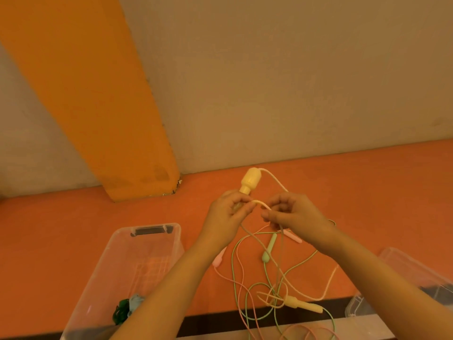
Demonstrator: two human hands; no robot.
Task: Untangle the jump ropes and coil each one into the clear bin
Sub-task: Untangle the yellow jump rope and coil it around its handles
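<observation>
One head-worn view, looking forward and down

The wide-angle camera sits close above both hands [259, 217], facing the orange counter [367, 192] and the wall [294, 82] behind it; forearms enter from the bottom edge.

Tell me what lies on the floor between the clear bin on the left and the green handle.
In the head view, a pink handle with its cord lies between the clear bin and the green handle, partly hidden by the left hand's forearm.
</observation>
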